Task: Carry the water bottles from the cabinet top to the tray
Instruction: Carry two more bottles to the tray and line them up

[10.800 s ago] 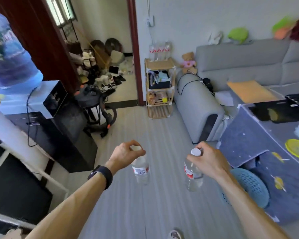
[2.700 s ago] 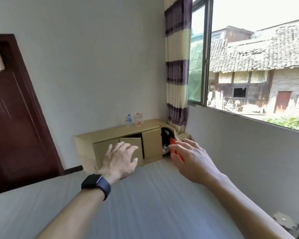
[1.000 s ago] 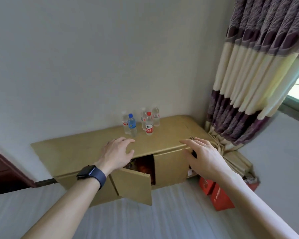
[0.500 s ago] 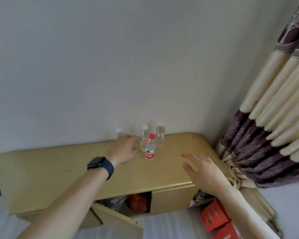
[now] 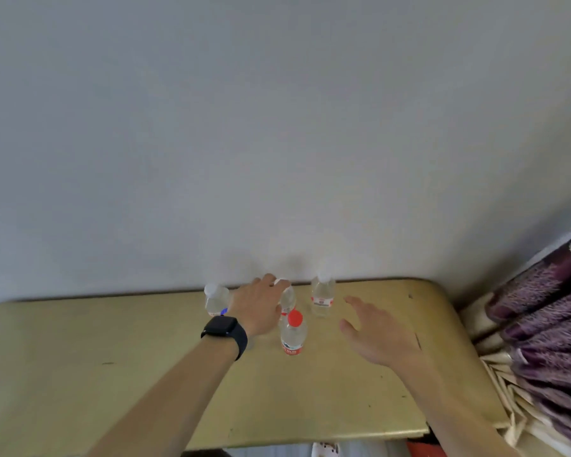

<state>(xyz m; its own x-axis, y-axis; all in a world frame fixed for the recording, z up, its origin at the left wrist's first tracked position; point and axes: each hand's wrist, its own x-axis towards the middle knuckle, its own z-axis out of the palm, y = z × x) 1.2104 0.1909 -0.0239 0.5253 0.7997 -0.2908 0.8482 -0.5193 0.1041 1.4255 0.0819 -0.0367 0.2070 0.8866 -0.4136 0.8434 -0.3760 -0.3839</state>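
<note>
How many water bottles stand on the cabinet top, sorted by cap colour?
White cap: 3 (left white-capped bottle, middle white-capped bottle at the fingertips of the left hand, right white-capped bottle)
Red cap: 1 (red-capped bottle)
Blue cap: 1 (blue-capped bottle, mostly hidden behind the left wrist)
Total: 5

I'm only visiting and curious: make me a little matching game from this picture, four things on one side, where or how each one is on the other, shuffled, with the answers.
Things:
1. red-capped bottle
2. left hand
3. right hand
4. curtain

Descriptions:
A. open above the cabinet top, holding nothing
B. purple and cream, at the right edge
C. upright, nearest the person of all the bottles
D. at the top of a white-capped bottle

Pairs: 1-C, 2-D, 3-A, 4-B.
</note>
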